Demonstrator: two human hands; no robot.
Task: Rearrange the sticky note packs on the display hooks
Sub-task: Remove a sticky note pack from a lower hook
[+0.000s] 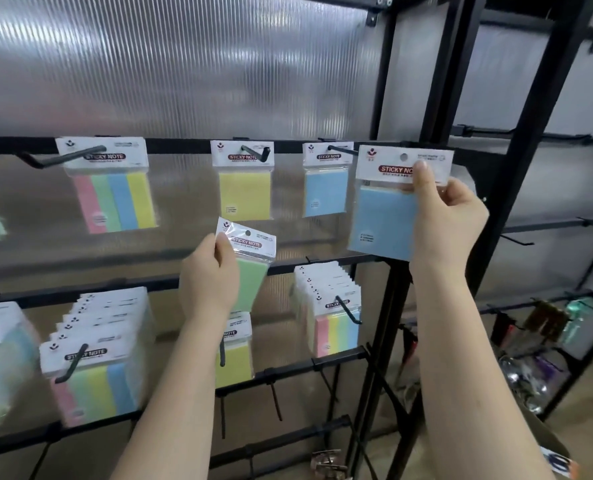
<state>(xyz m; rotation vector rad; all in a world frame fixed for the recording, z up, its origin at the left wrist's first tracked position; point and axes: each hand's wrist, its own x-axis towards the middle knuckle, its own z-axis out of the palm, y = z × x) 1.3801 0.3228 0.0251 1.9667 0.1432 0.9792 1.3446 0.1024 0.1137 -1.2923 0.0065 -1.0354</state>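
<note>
My right hand (444,220) pinches a blue sticky note pack (385,216) by its white header card, held just right of the top-row hook (340,150) that carries another blue pack (326,192). My left hand (212,275) grips a green pack (251,271) tilted in the air below the yellow pack (245,195) on the middle top hook. A four-colour pack (115,199) hangs on the left top hook (66,157).
The lower rail holds thick stacks of four-colour packs at left (94,372) and right (333,323), plus a yellow pack (234,358) behind my left forearm. A black rack post (537,140) stands right of my right hand. Other goods sit on low shelves at the right (544,341).
</note>
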